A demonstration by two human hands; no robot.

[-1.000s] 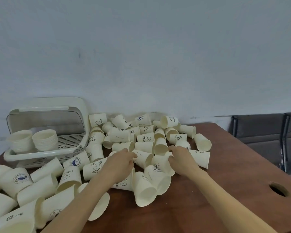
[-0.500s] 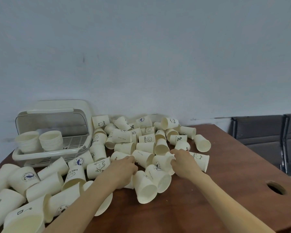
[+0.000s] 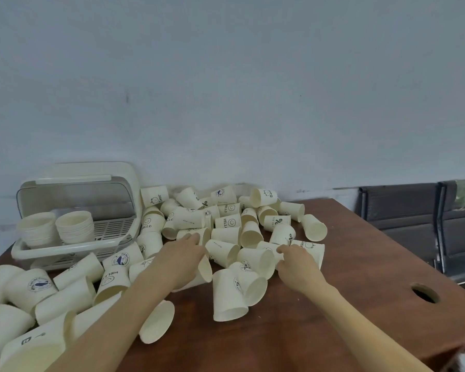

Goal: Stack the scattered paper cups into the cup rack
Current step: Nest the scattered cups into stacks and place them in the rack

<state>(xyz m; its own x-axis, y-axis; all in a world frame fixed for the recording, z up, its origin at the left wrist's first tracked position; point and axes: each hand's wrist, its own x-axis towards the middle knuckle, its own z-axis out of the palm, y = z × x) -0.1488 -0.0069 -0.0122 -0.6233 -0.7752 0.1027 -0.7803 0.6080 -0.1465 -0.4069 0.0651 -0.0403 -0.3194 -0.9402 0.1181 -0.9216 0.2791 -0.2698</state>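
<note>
Many cream paper cups (image 3: 226,221) lie tipped over in a heap across the brown table (image 3: 360,264), with more at the front left (image 3: 40,285). The white cup rack (image 3: 75,248) stands at the back left with its lid raised and holds two short cup stacks (image 3: 74,226). My left hand (image 3: 180,259) lies over a cup on its side (image 3: 203,273) in the middle of the heap, fingers wrapped over its body. My right hand (image 3: 298,264) pinches the rim of another lying cup (image 3: 267,251) just to the right.
The wall runs close behind the heap and the rack. A round cable hole (image 3: 424,292) sits in the table at the right, near its edge. Dark chairs (image 3: 414,224) stand beyond the table's right side. Bare wood shows at the front between my forearms.
The view has shifted slightly right and down. Both hands stayed in the middle of the heap; the left hand slid a little forward over its cup, and the right hand closed on a cup rim.
</note>
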